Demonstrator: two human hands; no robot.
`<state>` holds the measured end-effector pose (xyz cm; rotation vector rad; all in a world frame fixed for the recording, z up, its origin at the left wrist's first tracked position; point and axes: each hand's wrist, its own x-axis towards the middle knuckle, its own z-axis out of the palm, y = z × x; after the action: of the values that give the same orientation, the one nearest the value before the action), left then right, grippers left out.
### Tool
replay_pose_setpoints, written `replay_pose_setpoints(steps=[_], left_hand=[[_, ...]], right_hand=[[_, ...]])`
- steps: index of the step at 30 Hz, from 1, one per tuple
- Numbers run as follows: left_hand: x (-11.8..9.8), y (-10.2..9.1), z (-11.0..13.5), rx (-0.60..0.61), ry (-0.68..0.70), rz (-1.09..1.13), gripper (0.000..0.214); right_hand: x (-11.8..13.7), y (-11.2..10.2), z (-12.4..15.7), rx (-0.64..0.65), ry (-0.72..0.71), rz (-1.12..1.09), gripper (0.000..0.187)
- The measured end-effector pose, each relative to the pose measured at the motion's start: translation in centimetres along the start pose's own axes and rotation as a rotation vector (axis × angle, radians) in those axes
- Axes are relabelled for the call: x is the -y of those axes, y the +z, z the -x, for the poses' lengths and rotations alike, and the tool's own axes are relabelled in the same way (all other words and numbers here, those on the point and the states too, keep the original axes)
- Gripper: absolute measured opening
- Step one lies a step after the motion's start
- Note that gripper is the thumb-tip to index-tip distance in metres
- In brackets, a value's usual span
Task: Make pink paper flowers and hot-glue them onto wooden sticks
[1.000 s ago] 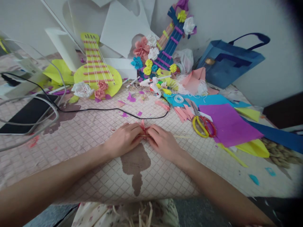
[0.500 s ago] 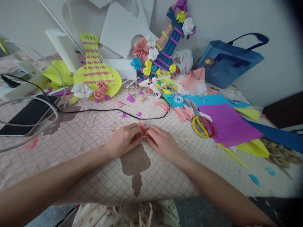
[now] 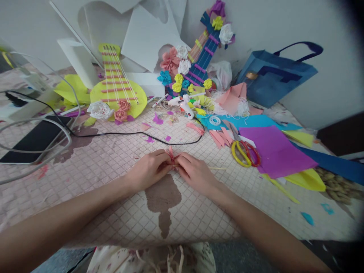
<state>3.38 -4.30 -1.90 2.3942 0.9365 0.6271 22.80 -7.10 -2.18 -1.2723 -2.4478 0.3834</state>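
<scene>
Quilted cloth [image 3: 113, 223] covers the table, with a blue bag [image 3: 270, 87] at the back right. A blue guitar [image 3: 203, 68] leans at the back, a yellow guitar [image 3: 113, 91] to its left. Right of the hands lies a purple sheet [image 3: 277, 151]. The left hand [image 3: 148, 170] and right hand [image 3: 197, 173] nearly meet at mid-table, fingers curled. Scissors [image 3: 238, 141] lie just beside the sheet, a glue gun [image 3: 186, 107] beyond the hands. A thin stick [image 3: 218, 168] shows past the right hand; whether it is gripped, I cannot tell. Pink paper [image 3: 171, 152] is pinched between both hands' fingertips.
</scene>
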Motion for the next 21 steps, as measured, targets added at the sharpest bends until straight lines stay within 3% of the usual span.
replay_pose_setpoints(steps=[3, 7, 13, 21], left_hand=[[-0.21, 0.17, 0.07, -0.035, 0.009, -0.075, 0.008], [-0.01, 0.34, 0.18, -0.108, 0.141, -0.226, 0.012], [0.5, -0.05, 0.25, -0.125, 0.298, -0.341, 0.015], [0.08, -0.58, 0.11, -0.138, 0.362, -0.434, 0.018]], right_hand=[[-0.03, -0.03, 0.02, 0.005, 0.016, -0.01, 0.01], [0.01, -0.11, -0.01, 0.009, 0.034, -0.032, 0.013], [-0.01, -0.17, -0.05, 0.01, 0.039, -0.042, 0.012], [-0.25, -0.05, -0.09, 0.006, 0.033, -0.055, 0.012]])
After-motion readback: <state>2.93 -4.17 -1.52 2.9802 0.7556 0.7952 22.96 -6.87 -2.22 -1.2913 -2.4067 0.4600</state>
